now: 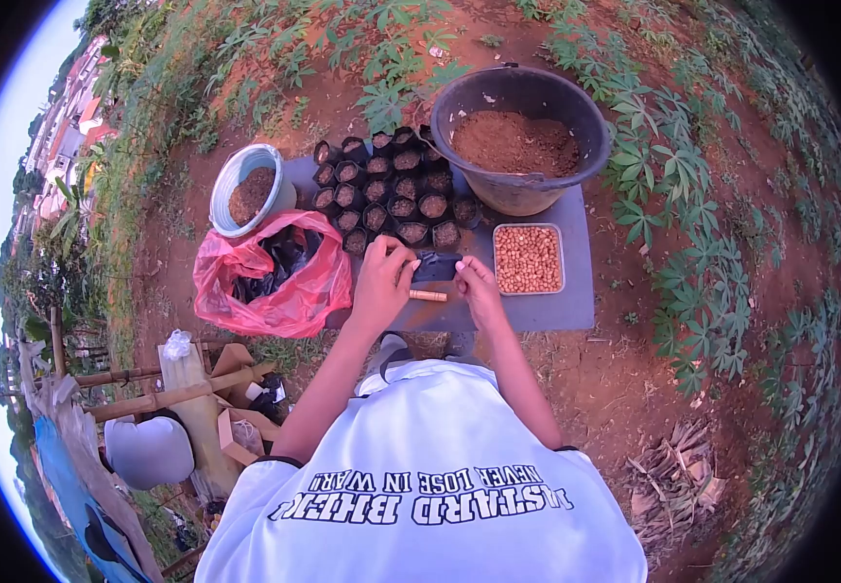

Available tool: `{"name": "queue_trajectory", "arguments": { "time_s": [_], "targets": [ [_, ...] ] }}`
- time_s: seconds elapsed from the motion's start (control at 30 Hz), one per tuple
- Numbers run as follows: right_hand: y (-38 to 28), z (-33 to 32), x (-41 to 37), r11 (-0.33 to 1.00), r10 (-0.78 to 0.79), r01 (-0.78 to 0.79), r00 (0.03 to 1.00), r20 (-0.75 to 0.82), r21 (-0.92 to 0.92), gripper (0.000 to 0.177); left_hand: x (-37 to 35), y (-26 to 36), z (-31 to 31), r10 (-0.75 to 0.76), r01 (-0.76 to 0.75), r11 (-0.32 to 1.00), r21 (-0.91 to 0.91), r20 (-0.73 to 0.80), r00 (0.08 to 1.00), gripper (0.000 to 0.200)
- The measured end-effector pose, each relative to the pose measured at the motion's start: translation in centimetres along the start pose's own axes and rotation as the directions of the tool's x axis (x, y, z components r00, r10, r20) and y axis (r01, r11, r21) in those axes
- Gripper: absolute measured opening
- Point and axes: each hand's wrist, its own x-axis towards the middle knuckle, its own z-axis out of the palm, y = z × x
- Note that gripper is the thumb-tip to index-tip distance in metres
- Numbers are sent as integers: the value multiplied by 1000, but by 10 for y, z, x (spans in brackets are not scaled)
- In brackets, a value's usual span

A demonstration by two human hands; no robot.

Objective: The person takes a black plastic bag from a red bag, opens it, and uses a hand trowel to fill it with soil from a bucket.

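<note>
Between my two hands, near the table's front edge, a flat black plastic bag is stretched. My left hand pinches its left side, and my right hand pinches its right side. Just below the bag lies a short light wooden stick. Several small black bags filled with soil stand in rows beyond my hands. To the right of my right hand sits a clear square tub of orange-brown seeds. A pink plastic bag holding black plastic lies left of my left hand.
A large black bucket of soil stands at the table's back right. At the left is a light blue bucket with dark soil. The grey table stands on reddish ground among leafy plants. Bamboo poles are at the lower left.
</note>
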Motion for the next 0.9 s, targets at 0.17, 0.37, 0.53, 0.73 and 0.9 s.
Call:
{"name": "queue_trajectory", "arguments": {
  "time_s": [0.17, 0.37, 0.53, 0.73, 0.9],
  "targets": [
    [-1, -19, -5, 996, 33, -27, 996, 78, -88, 17, 0, -7, 8, -203, 193, 974, -120, -76, 976, 7],
    [5, -12, -14, 931, -132, 155, 987, 91, -330, 15, -5, -25, 20, -495, 474, 844, -250, -27, 868, 12],
    [7, -13, -19, 912, -114, 155, 985, 129, -380, 12, -13, -42, 27, -595, 584, 771, -253, 39, 802, 16],
    [6, -10, -22, 857, -83, 137, 988, 131, -496, 8, -15, -40, 26, -732, 728, 471, -499, 239, 638, 20],
    [1, -11, -28, 868, -117, 145, 989, 88, -474, 10, -23, -51, 33, -751, 745, 412, -524, 267, 604, 21]
  ]
}}
